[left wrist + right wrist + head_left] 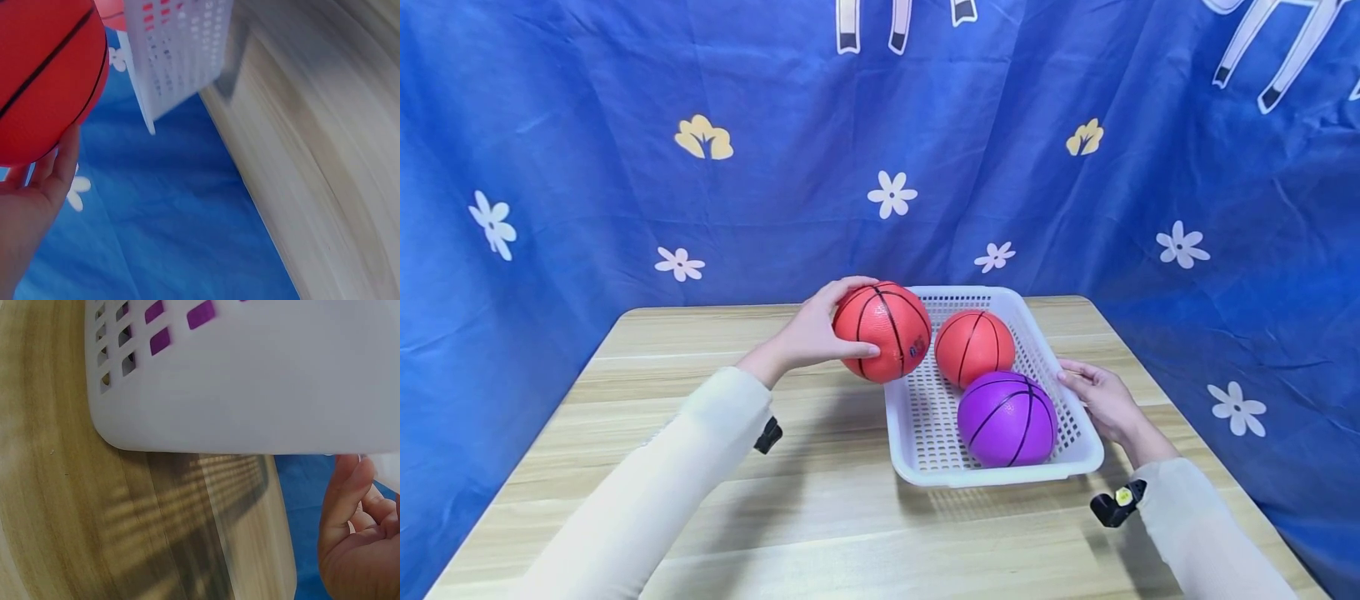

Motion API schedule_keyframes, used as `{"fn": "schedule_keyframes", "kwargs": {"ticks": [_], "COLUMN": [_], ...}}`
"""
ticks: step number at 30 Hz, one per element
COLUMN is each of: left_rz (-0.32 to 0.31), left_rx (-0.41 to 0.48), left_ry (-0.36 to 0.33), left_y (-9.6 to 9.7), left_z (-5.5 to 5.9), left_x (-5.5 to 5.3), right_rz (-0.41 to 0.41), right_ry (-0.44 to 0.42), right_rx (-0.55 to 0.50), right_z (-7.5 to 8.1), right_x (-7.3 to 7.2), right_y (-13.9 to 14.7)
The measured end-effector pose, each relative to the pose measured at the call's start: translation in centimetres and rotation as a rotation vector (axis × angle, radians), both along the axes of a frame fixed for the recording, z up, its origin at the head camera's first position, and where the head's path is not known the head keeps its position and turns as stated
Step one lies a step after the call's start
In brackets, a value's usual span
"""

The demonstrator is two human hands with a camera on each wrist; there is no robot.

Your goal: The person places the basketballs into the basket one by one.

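My left hand (808, 333) grips a red-orange toy basketball (887, 329) with black seams, thumb in front and fingers over its far side. The ball is at the left rim of a white perforated plastic basket (917, 481) and overlaps that rim in the head view. Inside the basket sit another red-orange basketball (974, 346) and, nearer to me, a purple basketball (1007, 421). On the right side, my right hand (1105, 400) pinches the basket's rim between thumb and fingers. In the right wrist view, the fingertips (357, 472) meet the basket's edge.
Under the basket is a light wood-grain table (820, 517) with rounded back corners. A blue cloth (790, 167) with white flowers and yellow plant shapes hangs behind and along the sides. Each sleeve cuff carries a small black device (768, 435).
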State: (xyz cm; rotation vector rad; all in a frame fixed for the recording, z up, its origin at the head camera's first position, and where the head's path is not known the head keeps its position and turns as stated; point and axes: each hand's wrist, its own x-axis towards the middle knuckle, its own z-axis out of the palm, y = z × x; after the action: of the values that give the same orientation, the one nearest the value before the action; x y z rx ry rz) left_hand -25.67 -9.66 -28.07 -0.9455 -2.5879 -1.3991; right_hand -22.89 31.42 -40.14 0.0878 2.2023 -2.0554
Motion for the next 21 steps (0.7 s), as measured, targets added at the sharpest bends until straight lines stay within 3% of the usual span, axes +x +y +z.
{"fn": "schedule_keyframes", "kwargs": {"ticks": [5,12,21], "left_rz": [-0.029,-0.041,-0.052], "left_rx": [-0.001,-0.020,-0.018], "left_ry": [0.002,0.014,0.017], "left_y": [1.7,3.3,4.9], "left_z": [-0.6,-4.5,-5.6], "left_x": [-0.4,-3.3,-3.4], "right_rz": [-0.002,0.002,0.000], "right_ry": [-0.004,0.008,0.004], "right_rx": [0.004,-0.008,-0.005], "right_z": [-0.1,0.0,-0.1], "right_x": [-0.1,0.0,0.0], "right_y": [0.2,0.0,0.1]}}
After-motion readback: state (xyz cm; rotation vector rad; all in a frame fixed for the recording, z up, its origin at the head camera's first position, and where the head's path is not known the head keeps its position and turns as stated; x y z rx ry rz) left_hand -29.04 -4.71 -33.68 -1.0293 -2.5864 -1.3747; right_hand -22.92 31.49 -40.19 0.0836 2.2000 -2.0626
